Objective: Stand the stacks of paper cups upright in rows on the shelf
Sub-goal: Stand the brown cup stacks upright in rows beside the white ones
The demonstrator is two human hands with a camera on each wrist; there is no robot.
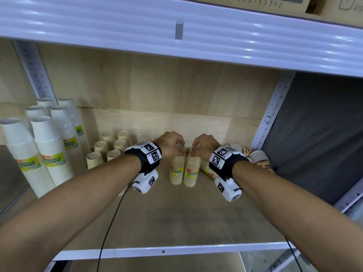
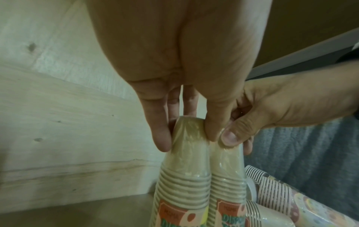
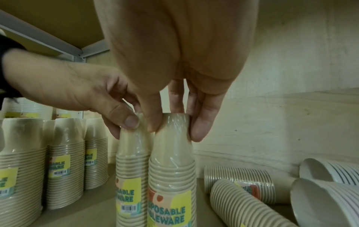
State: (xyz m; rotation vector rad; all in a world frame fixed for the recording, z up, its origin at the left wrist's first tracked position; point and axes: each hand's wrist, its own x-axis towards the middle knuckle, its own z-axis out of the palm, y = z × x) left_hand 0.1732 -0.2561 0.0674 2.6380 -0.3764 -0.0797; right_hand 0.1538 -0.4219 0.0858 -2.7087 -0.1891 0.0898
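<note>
Two plastic-wrapped stacks of beige paper cups stand upright side by side on the wooden shelf [image 1: 176, 218], touching each other. My left hand [image 1: 179, 148] pinches the top of the left stack [image 1: 177, 170] from above; in the left wrist view, my left hand [image 2: 186, 138] has fingers and thumb on either side of that stack [image 2: 184, 172]. My right hand [image 1: 193, 151] grips the top of the right stack [image 1: 192, 172] the same way. The right wrist view shows my right hand [image 3: 174, 130] clasping this stack [image 3: 172, 172] beside the left stack [image 3: 132, 165].
Several beige stacks [image 1: 110, 150] stand in rows to the left, with taller white stacks [image 1: 49, 150] beyond them. Patterned and beige stacks [image 1: 255, 156] lie on their sides at the right, against the metal post [image 1: 273, 112]. An upper shelf [image 1: 176, 30] hangs low overhead.
</note>
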